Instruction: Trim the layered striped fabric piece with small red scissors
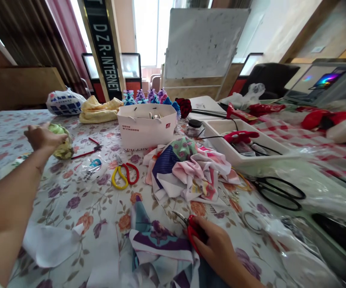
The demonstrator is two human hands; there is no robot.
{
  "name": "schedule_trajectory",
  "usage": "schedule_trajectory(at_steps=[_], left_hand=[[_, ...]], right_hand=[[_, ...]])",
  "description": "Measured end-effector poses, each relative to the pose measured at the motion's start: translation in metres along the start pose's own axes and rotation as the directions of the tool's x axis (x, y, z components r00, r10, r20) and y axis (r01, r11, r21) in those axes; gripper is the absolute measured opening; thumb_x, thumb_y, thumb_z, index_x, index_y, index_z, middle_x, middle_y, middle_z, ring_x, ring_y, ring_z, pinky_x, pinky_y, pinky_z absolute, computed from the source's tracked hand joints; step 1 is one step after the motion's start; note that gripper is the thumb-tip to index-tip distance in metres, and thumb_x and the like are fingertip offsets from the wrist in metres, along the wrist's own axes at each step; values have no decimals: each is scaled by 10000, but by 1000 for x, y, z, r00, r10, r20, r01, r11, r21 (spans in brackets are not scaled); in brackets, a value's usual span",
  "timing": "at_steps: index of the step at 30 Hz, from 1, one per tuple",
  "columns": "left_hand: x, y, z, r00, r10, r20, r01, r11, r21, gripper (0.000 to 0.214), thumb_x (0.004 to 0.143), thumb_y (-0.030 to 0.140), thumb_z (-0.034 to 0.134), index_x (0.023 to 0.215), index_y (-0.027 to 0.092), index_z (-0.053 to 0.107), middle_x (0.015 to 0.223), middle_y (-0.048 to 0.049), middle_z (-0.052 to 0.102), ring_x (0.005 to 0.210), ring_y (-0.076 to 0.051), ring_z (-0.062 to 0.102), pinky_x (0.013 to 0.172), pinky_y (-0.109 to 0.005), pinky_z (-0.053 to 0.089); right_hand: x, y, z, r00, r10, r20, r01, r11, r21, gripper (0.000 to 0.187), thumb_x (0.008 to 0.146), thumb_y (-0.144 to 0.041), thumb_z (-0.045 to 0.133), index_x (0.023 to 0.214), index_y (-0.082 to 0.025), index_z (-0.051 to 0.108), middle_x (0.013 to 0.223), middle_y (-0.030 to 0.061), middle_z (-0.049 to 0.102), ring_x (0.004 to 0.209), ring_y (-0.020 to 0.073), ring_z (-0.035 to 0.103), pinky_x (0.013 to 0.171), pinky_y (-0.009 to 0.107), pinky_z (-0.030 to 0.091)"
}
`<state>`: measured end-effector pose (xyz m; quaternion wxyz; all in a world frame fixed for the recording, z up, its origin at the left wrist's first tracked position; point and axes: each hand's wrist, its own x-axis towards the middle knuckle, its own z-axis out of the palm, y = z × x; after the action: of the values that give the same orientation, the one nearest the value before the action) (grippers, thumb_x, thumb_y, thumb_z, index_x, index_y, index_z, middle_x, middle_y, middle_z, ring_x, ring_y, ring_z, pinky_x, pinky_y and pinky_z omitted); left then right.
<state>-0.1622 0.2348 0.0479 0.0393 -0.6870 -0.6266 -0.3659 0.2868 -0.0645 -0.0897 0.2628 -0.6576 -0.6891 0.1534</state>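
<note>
My left hand reaches far out over the left of the table. Its fingers are bent, and its thumb lies over a round green-and-gold patterned thing, whose kind I cannot make out. In my right hand are red-handled scissors, their blades pointing up and left. These lie over a crumpled piece of purple, teal and white printed fabric at the table's front. White scraps lie left of the fabric. Beyond it is a heap of pink, white and navy cloth pieces.
Yellow-and-red-handled scissors, red pliers and a white paper box stand or lie mid-table. To the right are a white tray with tools, large black scissors and plastic bags. Purple and blue decorations stand behind the box.
</note>
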Motion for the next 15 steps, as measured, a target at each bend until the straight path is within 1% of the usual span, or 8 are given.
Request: schedule_trajectory(at_steps=[1, 3, 5, 8, 9, 11, 13, 15], left_hand=[[-5, 7, -7, 999, -35, -21, 36, 998, 48, 856, 714, 539, 714, 1266, -81, 503, 1230, -191, 582, 1251, -488, 299, 1040, -698, 161], [-15, 23, -25, 998, -57, -7, 57, 991, 118, 804, 680, 495, 756, 1227, -62, 563, 1198, -169, 627, 1189, -430, 421, 1044, -622, 270], [-25, 44, -43, 1000, -26, 16, 23, 989, 149, 755, 704, 488, 749, 1256, 2, 578, 1193, -110, 658, 1139, -346, 500, 1050, -532, 334], [-52, 83, -62, 999, 35, 42, -41, 988, 146, 706, 705, 494, 761, 1258, 85, 604, 1211, -47, 670, 1115, -291, 553, 1022, -450, 402], [-65, 98, -67, 997, 57, 45, -63, 989, 136, 702, 703, 493, 767, 1265, 104, 606, 1230, -40, 661, 1129, -283, 556, 1026, -425, 405], [-98, 130, -73, 991, 119, 61, -125, 987, 97, 731, 708, 523, 759, 1300, 131, 588, 1279, -44, 629, 1149, -263, 561, 1029, -373, 412], [-135, 163, -79, 970, 222, 99, -222, 975, -3, 683, 727, 487, 756, 1272, 101, 610, 1275, -104, 623, 1154, -267, 569, 1043, -382, 412], [-171, 194, -85, 951, 271, 148, -260, 962, -87, 696, 704, 465, 776, 1283, 117, 609, 1293, -136, 609, 1156, -291, 572, 1044, -417, 421]], right_hand=[[0, 1, 0, 1000, 7, 1, -7, 1000, 4, 174, 767, -291, 521, 774, -194, 665, 681, 85, 713, 594, 262, 657, 546, 339, 492], [0, 3, 2, 1000, 19, -22, -18, 1000, 23, 189, 750, -304, 544, 800, -188, 684, 704, 101, 724, 612, 281, 669, 557, 356, 499], [1, 6, 4, 999, 24, -45, -21, 998, 57, 236, 738, -315, 569, 874, -179, 704, 741, 119, 736, 655, 305, 686, 590, 380, 515], [4, 9, 3, 999, 2, -35, 1, 995, 96, 309, 761, -316, 580, 993, -154, 705, 845, 151, 748, 764, 330, 697, 681, 429, 533], [5, 9, 1, 1000, -14, -22, 16, 994, 111, 316, 742, -301, 604, 1005, -157, 705, 890, 151, 750, 802, 331, 696, 716, 437, 534], [7, 8, -7, 998, -60, 25, 56, 987, 153, 290, 732, -281, 648, 1001, -196, 712, 941, 103, 758, 850, 296, 700, 761, 400, 541], [6, 7, -18, 994, -97, 54, 85, 979, 184, 284, 724, -255, 676, 1004, -231, 721, 977, 72, 760, 874, 277, 701, 771, 376, 547], [0, 3, -29, 995, -96, 27, 89, 979, 186, 238, 757, -238, 660, 984, -250, 732, 1057, 90, 740, 968, 306, 677, 841, 424, 526]])
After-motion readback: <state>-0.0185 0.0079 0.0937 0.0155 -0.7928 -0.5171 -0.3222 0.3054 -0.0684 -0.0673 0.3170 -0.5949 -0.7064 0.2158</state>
